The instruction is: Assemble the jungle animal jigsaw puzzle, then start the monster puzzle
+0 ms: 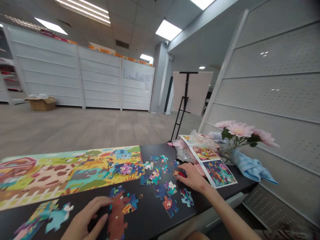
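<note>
Left hand (81, 218), thumb and finger apart, index touching brown joined pieces (117, 216) by table's (143, 218) near edge; light steadying suits. Right hand (195, 178) over red piece (182, 174) toward far edge, grip can't tell. Gentle rim pinch best, sparing loose pieces (160, 191) alongside.

Lights (168, 30) glowed in a pale ceiling (140, 20). White partitions (100, 78) stood across the grey floor (100, 128), with a box (42, 104) near their left end. Rightward came a column (158, 78), an easel (186, 87) bearing a board (200, 95), and a perforated wall (275, 86).
</note>
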`<state>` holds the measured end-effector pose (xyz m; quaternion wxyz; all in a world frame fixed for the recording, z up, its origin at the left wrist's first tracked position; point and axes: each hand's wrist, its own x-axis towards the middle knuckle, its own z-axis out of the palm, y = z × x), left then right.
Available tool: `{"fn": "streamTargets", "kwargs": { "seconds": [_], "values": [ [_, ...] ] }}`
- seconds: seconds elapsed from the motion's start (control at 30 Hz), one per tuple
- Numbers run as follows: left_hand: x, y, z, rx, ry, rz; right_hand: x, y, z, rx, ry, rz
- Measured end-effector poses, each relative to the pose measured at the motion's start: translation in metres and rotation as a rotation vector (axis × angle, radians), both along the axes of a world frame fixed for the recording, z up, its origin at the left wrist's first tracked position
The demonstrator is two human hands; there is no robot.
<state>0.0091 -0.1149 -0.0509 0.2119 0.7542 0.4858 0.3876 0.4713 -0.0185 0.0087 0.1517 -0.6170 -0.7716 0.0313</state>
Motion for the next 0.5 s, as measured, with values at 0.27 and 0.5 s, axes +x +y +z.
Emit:
{"fn": "streamTargets", "kwargs": {
  "seconds": [0.27,0.5],
  "values": [
    [0.016,-0.019,0.045,-0.155,-0.042,-0.008,-0.028,0.053,0.016,-0.269,-0.13,0.173],
    [0.017,-0.022,0.047,-0.145,-0.049,-0.028,-0.023,0.067,0.044,-0.243,-0.07,0.126]
  ]
}}
